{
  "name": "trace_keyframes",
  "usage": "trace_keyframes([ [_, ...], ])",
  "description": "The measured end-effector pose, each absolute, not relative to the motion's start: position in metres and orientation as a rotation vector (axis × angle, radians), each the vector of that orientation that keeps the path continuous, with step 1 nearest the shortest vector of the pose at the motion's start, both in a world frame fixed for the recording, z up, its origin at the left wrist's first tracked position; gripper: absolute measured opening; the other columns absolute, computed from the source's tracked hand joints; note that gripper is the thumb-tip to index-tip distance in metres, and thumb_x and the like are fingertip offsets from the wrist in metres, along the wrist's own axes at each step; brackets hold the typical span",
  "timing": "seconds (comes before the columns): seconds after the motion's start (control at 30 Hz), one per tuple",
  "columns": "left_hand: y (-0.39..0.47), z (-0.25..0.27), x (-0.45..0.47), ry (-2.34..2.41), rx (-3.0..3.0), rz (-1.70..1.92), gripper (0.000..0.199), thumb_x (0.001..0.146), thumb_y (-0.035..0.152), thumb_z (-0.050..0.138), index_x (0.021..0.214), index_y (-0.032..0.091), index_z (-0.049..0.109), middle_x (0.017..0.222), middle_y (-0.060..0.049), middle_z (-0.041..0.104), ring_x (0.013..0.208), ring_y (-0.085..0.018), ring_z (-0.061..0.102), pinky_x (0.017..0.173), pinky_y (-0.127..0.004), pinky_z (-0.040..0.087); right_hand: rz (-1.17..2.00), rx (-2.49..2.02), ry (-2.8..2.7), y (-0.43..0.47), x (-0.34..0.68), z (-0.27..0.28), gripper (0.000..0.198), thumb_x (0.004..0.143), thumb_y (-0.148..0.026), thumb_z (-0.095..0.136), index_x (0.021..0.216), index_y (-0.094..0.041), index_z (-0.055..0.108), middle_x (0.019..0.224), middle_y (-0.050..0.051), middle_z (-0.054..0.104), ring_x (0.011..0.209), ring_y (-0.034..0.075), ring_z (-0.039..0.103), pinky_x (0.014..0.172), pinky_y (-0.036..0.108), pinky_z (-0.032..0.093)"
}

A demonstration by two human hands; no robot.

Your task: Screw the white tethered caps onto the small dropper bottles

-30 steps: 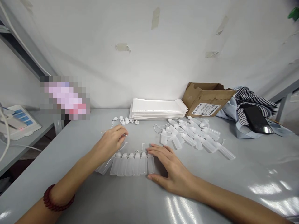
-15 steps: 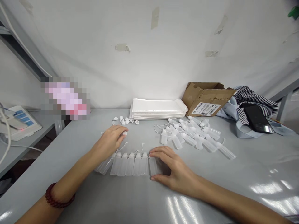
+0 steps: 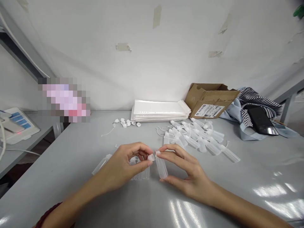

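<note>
Between thumb and fingers my left hand point(image 3: 133, 161) pinches a small white cap point(image 3: 151, 157). Just to its right, my right hand point(image 3: 182, 166) grips a translucent plastic bottle point(image 3: 161, 168) by its neck and base, tilted slightly. The cap is close beside the bottle's top; whether they touch I cannot tell. A row of similar bottles point(image 3: 142, 174) lies behind my left hand, partly hidden by it. Another bottle point(image 3: 101, 164) shows on the left of that hand. Several loose white caps point(image 3: 128, 123) lie farther back on the table.
A pile of translucent bottles point(image 3: 194, 134) lies at back right. Behind are stacked white envelopes point(image 3: 159, 109) and a cardboard box point(image 3: 210, 101). A black phone point(image 3: 261, 120) rests on cloth point(image 3: 247, 129) at far right. A thin white strap point(image 3: 108, 130) lies at left.
My left hand has come right and nearer from the loose caps, carrying a cap to the bottle. My right hand has tilted the bottle at the row's right end.
</note>
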State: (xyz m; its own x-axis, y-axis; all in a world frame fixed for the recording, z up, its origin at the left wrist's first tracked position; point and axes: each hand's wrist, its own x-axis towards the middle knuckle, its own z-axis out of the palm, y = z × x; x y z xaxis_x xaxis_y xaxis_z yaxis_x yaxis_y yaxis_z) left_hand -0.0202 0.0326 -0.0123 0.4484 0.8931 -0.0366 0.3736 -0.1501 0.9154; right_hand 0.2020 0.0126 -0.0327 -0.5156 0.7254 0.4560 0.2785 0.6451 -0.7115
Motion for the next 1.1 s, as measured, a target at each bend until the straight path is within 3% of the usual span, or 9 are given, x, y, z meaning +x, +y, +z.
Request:
trace_keyframes([
  [0.13, 0.034, -0.016, -0.022, 1.057, 1.650, 0.706, 0.015, 0.084, 0.034, 0.062, 0.097, 0.027, 0.066, 0.092, 0.001, 0.065, 0.087, -0.016, 0.058, 0.080, -0.028, 0.048, 0.907, -0.818, -2.003, 0.015, 0.204, -0.030, 0.051, 0.076, -0.017, 0.074, 0.123, -0.030, 0.060, 0.118, 0.006, 0.057, 0.109, 0.020, 0.057, 0.095, 0.037, 0.047],
  [0.33, 0.036, -0.014, -0.022, 0.962, 1.458, 0.673, 0.019, 0.086, 0.037, 0.061, 0.101, 0.027, 0.066, 0.096, 0.001, 0.067, 0.094, -0.016, 0.059, 0.084, -0.028, 0.046, 1.416, -0.800, -1.718, 0.018, 0.204, -0.028, 0.043, 0.073, -0.018, 0.077, 0.113, -0.030, 0.067, 0.115, 0.004, 0.059, 0.111, 0.021, 0.058, 0.101, 0.042, 0.045],
  [0.47, 0.036, -0.009, -0.023, 0.940, 1.425, 0.568, 0.021, 0.086, 0.037, 0.060, 0.101, 0.025, 0.068, 0.090, 0.002, 0.066, 0.085, -0.015, 0.058, 0.079, -0.027, 0.045, 1.674, -0.700, -1.554, 0.019, 0.205, -0.030, 0.047, 0.067, -0.014, 0.082, 0.109, -0.029, 0.069, 0.115, 0.003, 0.060, 0.113, 0.020, 0.057, 0.105, 0.041, 0.041],
  [0.6, 0.039, -0.007, -0.028, 0.893, 1.407, 0.465, 0.021, 0.086, 0.037, 0.060, 0.101, 0.025, 0.070, 0.077, 0.003, 0.063, 0.077, -0.014, 0.056, 0.074, -0.025, 0.044, 1.893, -0.609, -1.393, 0.020, 0.206, -0.031, 0.048, 0.061, -0.009, 0.084, 0.104, -0.026, 0.071, 0.112, 0.001, 0.063, 0.105, 0.017, 0.061, 0.099, 0.032, 0.045],
  [0.77, 0.039, -0.005, -0.030, 0.862, 1.343, 0.431, 0.020, 0.086, 0.036, 0.061, 0.098, 0.025, 0.071, 0.074, 0.003, 0.062, 0.076, -0.012, 0.057, 0.075, -0.024, 0.042, 2.058, -0.578, -1.271, 0.019, 0.207, -0.031, 0.048, 0.059, -0.006, 0.084, 0.102, -0.023, 0.071, 0.108, 0.002, 0.067, 0.102, 0.016, 0.063, 0.087, 0.025, 0.049],
  [0.9, 0.037, -0.007, -0.028, 0.801, 1.309, 0.453, 0.018, 0.085, 0.036, 0.062, 0.096, 0.025, 0.072, 0.074, 0.003, 0.063, 0.073, -0.011, 0.056, 0.073, -0.023, 0.044, 2.133, -0.581, -1.247, 0.020, 0.207, -0.031, 0.049, 0.058, -0.007, 0.085, 0.102, -0.021, 0.070, 0.105, 0.004, 0.069, 0.104, 0.019, 0.063, 0.084, 0.028, 0.049],
  [1.1, 0.038, -0.012, -0.028, 0.835, 1.299, 0.476, 0.018, 0.084, 0.034, 0.063, 0.097, 0.025, 0.072, 0.072, 0.003, 0.065, 0.073, -0.012, 0.058, 0.073, -0.024, 0.043, 2.109, -0.623, -1.235, 0.020, 0.208, -0.031, 0.042, 0.064, -0.013, 0.082, 0.103, -0.023, 0.068, 0.100, 0.003, 0.070, 0.096, 0.016, 0.065, 0.076, 0.025, 0.050],
])
